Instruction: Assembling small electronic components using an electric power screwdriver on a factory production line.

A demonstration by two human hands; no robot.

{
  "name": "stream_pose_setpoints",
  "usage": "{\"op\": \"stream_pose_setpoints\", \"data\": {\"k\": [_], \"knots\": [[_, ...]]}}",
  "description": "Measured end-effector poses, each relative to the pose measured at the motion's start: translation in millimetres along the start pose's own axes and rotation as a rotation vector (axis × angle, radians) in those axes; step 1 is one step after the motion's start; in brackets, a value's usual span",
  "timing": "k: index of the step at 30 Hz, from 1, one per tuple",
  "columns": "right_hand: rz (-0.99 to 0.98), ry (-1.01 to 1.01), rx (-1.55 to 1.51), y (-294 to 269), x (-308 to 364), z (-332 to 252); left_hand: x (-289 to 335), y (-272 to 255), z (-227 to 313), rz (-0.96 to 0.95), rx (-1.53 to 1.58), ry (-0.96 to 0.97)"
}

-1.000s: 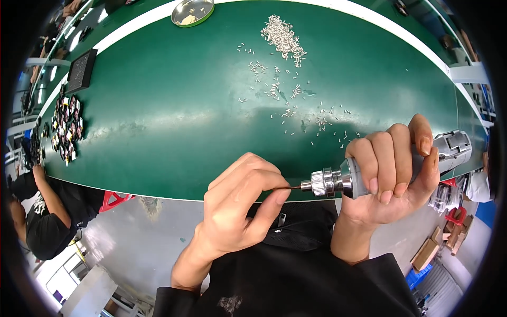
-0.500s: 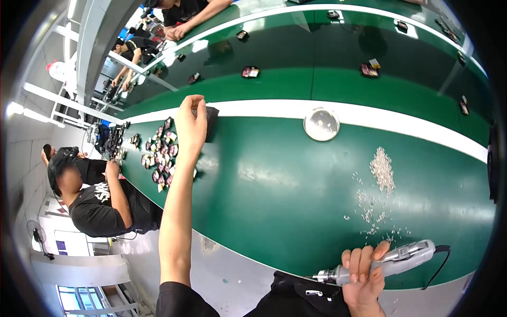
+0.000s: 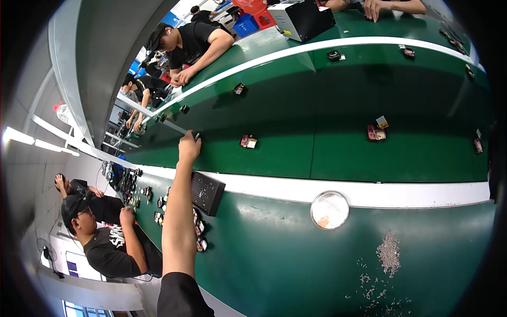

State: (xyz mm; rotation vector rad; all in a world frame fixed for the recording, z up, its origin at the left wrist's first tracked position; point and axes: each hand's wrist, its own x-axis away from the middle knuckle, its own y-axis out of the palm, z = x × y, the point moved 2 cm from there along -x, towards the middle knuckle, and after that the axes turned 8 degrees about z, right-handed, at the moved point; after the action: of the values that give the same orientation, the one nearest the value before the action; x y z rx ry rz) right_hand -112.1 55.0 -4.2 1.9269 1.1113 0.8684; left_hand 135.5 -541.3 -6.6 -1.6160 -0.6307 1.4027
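Note:
My left hand (image 3: 189,148) reaches out over the green conveyor belt, fingers closed around a small dark item (image 3: 197,137) that is mostly hidden by them. Below its wrist a black box with a slotted face (image 3: 207,193) stands against the white rail. Partly behind my left forearm lie several small dark packaged devices (image 3: 199,227) on the green workbench (image 3: 274,253). My right hand is out of view, as is the electric screwdriver.
A round shallow dish (image 3: 329,210) touches the white rail (image 3: 412,194). Small silver screws (image 3: 389,253) lie piled and scattered at right. More packaged devices (image 3: 248,141) sit spaced along the belt. A co-worker (image 3: 113,238) sits at left; others work across the belt.
The view has tilted up, so the bench sits lower in it. My left hand has gone past the rail onto the belt and closed. My right hand with the electric screwdriver has left the picture.

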Motion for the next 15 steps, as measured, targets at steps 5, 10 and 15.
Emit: {"op": "stream_pose_setpoints", "data": {"k": [5, 10, 15], "knots": [[-0.009, 0.012, -0.039, -10, 20, -13, 40, -63, 65, 0.046, 0.265, 0.228], [0.024, 0.059, -0.011, -11, 20, -12, 178, -159, 180, -0.157, 0.638, 0.327], [-0.131, -0.017, 0.001, -32, 32, -20, 313, -232, 239, -0.372, 0.679, 0.729]]}}
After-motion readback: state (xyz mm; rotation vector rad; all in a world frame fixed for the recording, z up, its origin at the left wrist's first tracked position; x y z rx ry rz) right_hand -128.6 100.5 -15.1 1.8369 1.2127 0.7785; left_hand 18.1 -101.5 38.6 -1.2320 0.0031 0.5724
